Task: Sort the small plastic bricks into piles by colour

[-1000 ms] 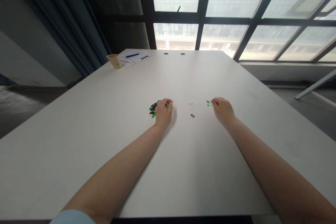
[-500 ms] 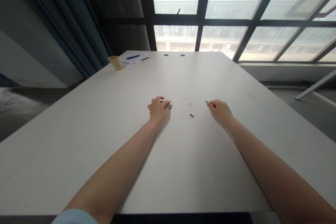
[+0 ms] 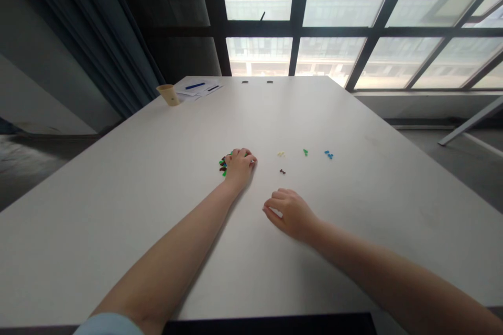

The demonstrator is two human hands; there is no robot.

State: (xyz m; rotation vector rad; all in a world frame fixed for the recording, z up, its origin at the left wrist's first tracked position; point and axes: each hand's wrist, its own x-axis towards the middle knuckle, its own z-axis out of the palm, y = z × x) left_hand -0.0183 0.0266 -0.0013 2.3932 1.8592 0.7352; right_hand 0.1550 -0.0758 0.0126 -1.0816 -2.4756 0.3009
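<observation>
Well, the paper cup [image 3: 168, 95] stood at the far left corner of the white table [image 3: 118, 220], and its inside could not be seen from this angle. Just beside it lay sheets of paper [image 3: 208, 92] with a blue pen [image 3: 195, 86] on top; any print on them was too small to read.

Nearer the person, the left hand [image 3: 239, 167] rested on the table, its fingers curled down over a heap of small green and dark plastic pieces [image 3: 222, 164]. The heap showed mostly at the hand's far left side. Whether those fingers had hold of a piece, I could not tell. The right hand [image 3: 290, 213] lay half-open and relaxed, holding nothing visible. Closest to it were the dark red pieces [image 3: 282, 171]. Farther along sat small separate groups of yellow pieces [image 3: 280, 154], green pieces [image 3: 305, 152] and blue pieces [image 3: 328, 154], well apart from both hands.
</observation>
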